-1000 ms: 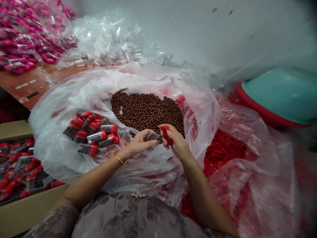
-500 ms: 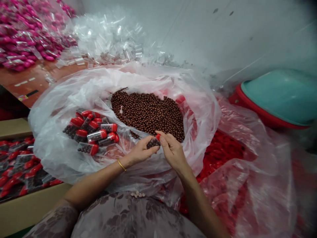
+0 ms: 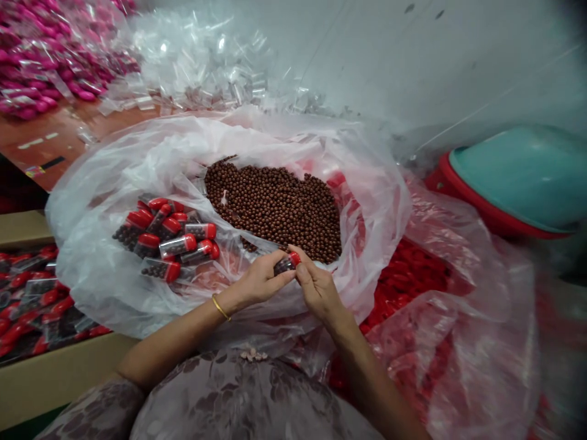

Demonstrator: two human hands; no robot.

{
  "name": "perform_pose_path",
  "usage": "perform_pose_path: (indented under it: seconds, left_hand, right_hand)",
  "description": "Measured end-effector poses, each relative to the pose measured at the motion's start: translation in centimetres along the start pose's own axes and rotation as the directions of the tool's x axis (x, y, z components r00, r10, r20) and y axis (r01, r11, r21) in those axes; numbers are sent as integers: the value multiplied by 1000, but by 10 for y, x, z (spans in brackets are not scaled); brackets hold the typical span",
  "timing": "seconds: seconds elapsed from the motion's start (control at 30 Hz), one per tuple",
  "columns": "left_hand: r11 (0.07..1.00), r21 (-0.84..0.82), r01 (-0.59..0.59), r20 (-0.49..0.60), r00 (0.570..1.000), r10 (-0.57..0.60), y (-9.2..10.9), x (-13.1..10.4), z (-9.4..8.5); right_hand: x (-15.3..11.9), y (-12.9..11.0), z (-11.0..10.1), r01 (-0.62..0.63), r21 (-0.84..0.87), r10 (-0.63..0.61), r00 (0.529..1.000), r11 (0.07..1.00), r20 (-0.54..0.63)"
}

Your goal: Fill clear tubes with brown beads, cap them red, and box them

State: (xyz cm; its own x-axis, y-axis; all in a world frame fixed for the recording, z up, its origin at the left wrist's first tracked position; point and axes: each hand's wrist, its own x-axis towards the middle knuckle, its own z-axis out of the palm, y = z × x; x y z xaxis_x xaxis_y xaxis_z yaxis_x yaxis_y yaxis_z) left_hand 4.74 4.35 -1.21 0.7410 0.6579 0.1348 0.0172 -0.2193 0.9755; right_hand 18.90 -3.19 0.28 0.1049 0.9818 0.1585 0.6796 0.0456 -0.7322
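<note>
My left hand (image 3: pixel 257 280) is closed round a small clear tube (image 3: pixel 282 266) with dark brown balls inside. My right hand (image 3: pixel 321 292) pinches the red cap (image 3: pixel 295 259) at the tube's right end; fingers partly cover both pieces. The cap sits against the tube's mouth, though I cannot tell whether it is fully seated. Just beyond my hands lies a heap of small brown balls (image 3: pixel 275 201) on a sheet of clear plastic (image 3: pixel 114 159). Left of that heap, several filled tubes with red caps (image 3: pixel 178 245) rest in a loose pile.
A cardboard box (image 3: pixel 68 373) of red-capped tubes stands at the left. Loose red caps (image 3: pixel 408 275) fill a plastic bag at the right, below a turquoise basin (image 3: pixel 523 171). Clear empty tubes (image 3: pixel 202 61) and pink pieces (image 3: pixel 41 67) are heaped at the back.
The red cap has come down against the tube's mouth, and the tube has turned so more of the cap shows. Both hands stay close together. The view has shifted slightly.
</note>
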Motion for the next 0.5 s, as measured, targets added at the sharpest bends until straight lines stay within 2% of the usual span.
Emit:
perform_pose_path:
  seconds: [0.13,0.2,0.27,0.33,0.4,0.43,0.5]
  left_hand:
    - [1000,-16,0,32,999,0,1,-2,-1]
    - [999,-50,-10,72,997,13,3,-1,-2]
    - [991,-131,-7,149,989,26,7,2,-6]
    - [978,-208,22,258,966,33,11,5,-9]
    - [971,-226,73,362,932,15,15,7,-12]
    - [974,-209,89,398,917,2,17,8,-14]
    - [987,-138,80,404,914,-17,19,8,-15]
  right_hand:
    - [-3,0,-11,61,-73,-57,997,995,49]
    - [-1,-2,-19,98,-51,-94,994,994,61]
    - [3,-6,-25,97,14,-98,995,995,9]
    - [9,-12,-26,35,151,-13,989,988,-146]
    - [16,-18,-23,-37,371,151,947,928,-283]
    - [19,-21,-21,-60,491,231,927,869,-296]
    - [25,-25,-16,-92,679,323,920,728,-221]
